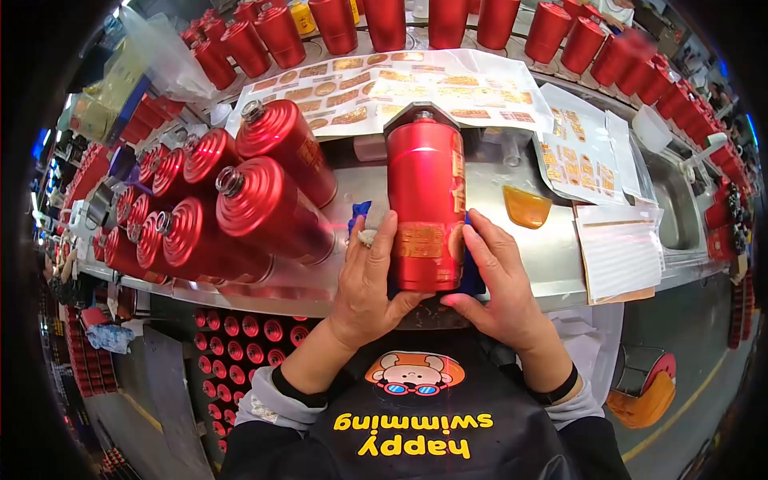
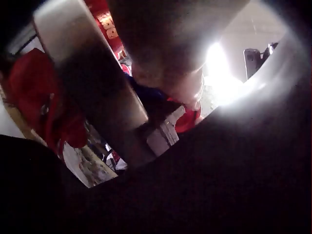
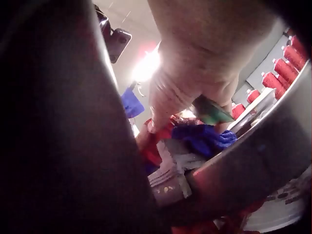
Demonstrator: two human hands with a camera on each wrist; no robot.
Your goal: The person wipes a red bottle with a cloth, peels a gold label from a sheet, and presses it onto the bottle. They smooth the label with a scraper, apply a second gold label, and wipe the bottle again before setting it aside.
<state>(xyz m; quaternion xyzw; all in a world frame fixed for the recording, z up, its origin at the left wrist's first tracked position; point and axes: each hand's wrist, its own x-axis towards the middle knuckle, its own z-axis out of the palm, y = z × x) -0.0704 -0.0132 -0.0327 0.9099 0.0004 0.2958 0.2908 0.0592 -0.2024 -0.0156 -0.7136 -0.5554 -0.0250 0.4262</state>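
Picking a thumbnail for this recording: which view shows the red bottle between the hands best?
The head view: the red bottle shows nearly whole between the left hand and right hand, gold labels visible. The left wrist shows only a red strip with gold marks, probably it; the right wrist, only red patches too unclear to identify.

Blue cloth [image 3: 202, 140] shows just below the right grip [image 3: 195, 73], red bottles [image 3: 285, 72] lined up beyond.

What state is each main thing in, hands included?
Middle bottle: gold-labelled, neck pointing away.
Left hand: holding that bottle.
Right hand: holding that bottle.
Bottles at left: upright.
Large label sheet: spread out, bearing gold labels.
Smaller label sheet: bearing gold labels.
Amber piece: lying on the bench.
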